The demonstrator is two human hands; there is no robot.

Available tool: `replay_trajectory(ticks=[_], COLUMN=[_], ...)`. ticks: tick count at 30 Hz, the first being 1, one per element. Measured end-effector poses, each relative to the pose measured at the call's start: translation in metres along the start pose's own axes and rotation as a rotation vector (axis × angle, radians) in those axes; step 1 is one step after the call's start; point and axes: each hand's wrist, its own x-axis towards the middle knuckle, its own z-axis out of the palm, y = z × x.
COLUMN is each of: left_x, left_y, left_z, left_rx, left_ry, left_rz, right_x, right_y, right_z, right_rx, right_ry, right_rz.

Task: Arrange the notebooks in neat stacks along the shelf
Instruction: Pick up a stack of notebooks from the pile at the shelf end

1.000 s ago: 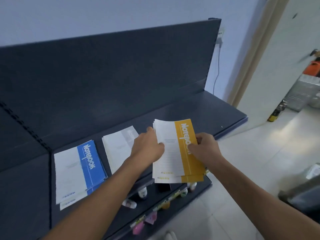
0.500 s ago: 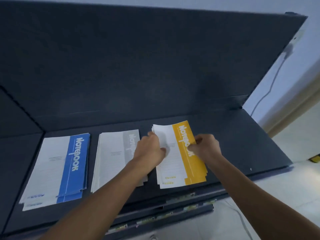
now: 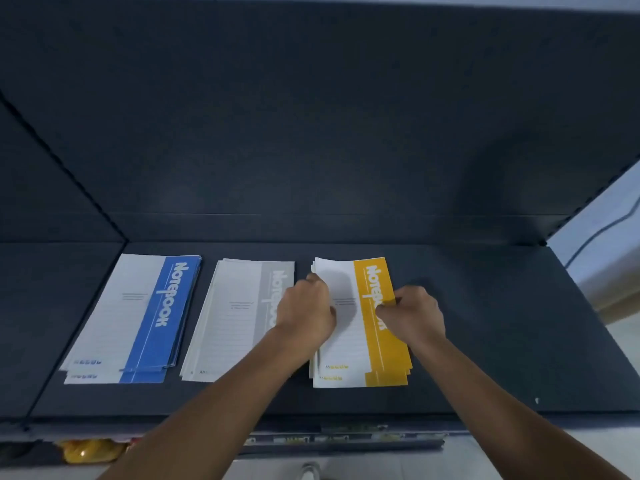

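Yellow stack (image 3: 360,323) now lies on the shelf (image 3: 485,323).
Left hand (image 3: 304,313) and right hand (image 3: 412,313) pinch its edges, fingers curled; squaring remains.

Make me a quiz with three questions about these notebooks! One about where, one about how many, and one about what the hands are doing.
1. Which colour stack lies in the middle of the shelf?
A) blue B) grey C) yellow
2. How many stacks are there?
A) one B) two C) three
3. What are the left hand and right hand doing?
A) holding the yellow stack by its sides B) hanging idle C) waving in the air

Answers: 1 B, the grey stack lies between the blue stack and the yellow stack. 2 C, three separate piles show. 3 A, each hand's fingers curl on one edge of it.
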Motion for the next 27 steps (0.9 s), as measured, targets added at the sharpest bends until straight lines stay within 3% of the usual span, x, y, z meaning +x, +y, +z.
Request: replay_trajectory(ticks=[5, 10, 13, 17, 23, 27], left_x=[-0.003, -0.008, -0.011, -0.020, -0.064, -0.107], left_y=[0.005, 0.003, -0.011, -0.044, -0.122, -0.183], left_z=[0.002, -0.010, -0.028, -0.057, -0.107, -0.136], left_rx=[0.162, 0.071, -0.091, -0.228, -0.232, -0.192], left_ry=[0.062, 0.136, 0.131, 0.211, 0.405, 0.444], left_rz=[0.017, 0.027, -0.032, -0.139, -0.268, -0.364], right_x=[0.001, -0.003, -0.005, -0.015, -0.062, -0.103], right_y=[0.001, -0.005, -0.020, -0.064, -0.138, -0.189], right_z=[-0.003, -0.011, -0.009, 0.011, 0.071, 0.109], right_rx=[-0.092, -0.209, -0.152, -0.039, -0.089, -0.122], right_ry=[-0.029, 0.056, 0.093, -0.043, -0.205, -0.313], right_rz=[-0.026, -0.097, -0.227, -0.452, -0.784, -0.991])
